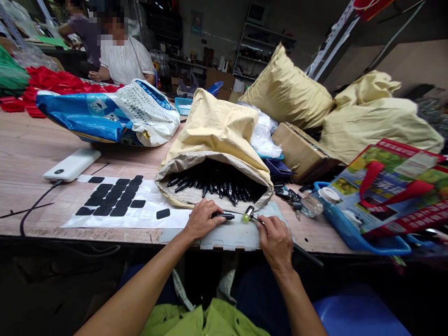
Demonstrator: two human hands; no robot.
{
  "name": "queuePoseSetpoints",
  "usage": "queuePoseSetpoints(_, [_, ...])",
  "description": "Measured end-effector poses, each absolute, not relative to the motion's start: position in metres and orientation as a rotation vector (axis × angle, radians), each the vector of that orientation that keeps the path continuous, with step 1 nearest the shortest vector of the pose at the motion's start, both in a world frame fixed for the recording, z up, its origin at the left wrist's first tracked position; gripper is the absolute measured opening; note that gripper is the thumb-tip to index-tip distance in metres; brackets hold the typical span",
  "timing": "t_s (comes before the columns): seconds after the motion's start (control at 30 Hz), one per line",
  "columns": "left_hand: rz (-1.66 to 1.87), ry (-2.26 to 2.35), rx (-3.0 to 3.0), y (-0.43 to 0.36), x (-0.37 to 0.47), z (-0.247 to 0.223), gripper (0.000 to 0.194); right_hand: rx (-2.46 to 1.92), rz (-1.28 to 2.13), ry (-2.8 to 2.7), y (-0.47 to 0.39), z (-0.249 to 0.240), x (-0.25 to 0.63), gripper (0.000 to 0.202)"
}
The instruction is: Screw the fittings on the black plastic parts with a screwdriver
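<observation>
The left hand [202, 219] is mostly closed, pinching a black pen-like tube [227, 216] sideways at the near edge of the sack [224, 126] — its free end towards the small hammer [249, 211], whose handle the right hand [277, 239] grips, fingers curled.

Inner ends of black pens [224, 188] hidden in sack [224, 121], green bundle [12, 72] cut by left edge, poster [197, 23] blurred
</observation>
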State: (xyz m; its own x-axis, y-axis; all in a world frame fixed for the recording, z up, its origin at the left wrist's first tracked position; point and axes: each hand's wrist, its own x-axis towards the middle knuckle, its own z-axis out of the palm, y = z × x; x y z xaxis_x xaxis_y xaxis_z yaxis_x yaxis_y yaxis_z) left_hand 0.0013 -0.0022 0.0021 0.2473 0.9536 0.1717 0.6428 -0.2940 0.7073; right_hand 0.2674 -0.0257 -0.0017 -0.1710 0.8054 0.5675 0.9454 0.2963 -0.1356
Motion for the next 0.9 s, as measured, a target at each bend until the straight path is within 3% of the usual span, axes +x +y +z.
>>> queuePoseSetpoints(0.17, [0.810, 1.426, 2.028, -0.001, 0.000, -0.001, 0.018, -1.553, -0.267, -1.948, -0.027, -0.003, 0.268, 0.019])
queuePoseSetpoints(0.43, [0.819, 1.397, 2.066, -0.001, -0.001, -0.004, 0.021, -1.243, 0.025, -2.171, -0.027, 0.022, 0.212, 0.038])
queuePoseSetpoints(0.63, [0.843, 1.377, 2.086, -0.004, -0.001, -0.003, 0.016, -1.203, 0.075, -2.208, -0.013, 0.005, 0.198, 0.015])
queuePoseSetpoints(0.9, [0.874, 1.354, 2.113, -0.005, 0.000, -0.003, 0.018, -1.176, 0.163, -2.176, -0.013, 0.003, 0.201, 0.017])
